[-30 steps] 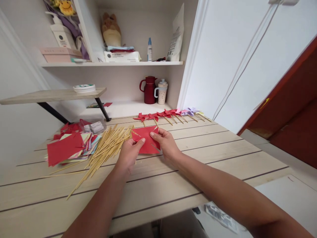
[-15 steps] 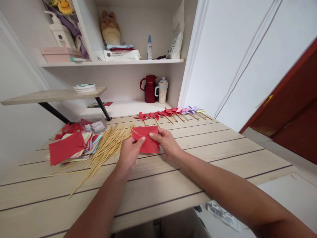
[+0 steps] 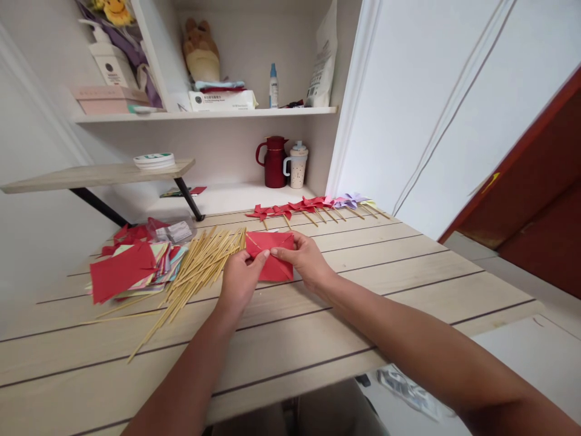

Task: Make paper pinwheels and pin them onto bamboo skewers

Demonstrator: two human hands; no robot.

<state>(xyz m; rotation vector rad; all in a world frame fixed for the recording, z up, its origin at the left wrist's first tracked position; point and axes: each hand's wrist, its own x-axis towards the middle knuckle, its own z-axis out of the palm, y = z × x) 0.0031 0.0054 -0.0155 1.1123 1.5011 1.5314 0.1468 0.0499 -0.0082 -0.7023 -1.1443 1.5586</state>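
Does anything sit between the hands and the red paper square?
Nothing visible does: the left hand and right hand both hold the red paper square directly. The sticks lie off to its left, not between.

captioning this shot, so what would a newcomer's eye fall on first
Probably the red paper sheet, held by the left hand and right hand over the striped desk. Next, the heap of thin sticks to its left, beside a paper pile topped with red. Then the row of pinwheels along the desk's far edge.
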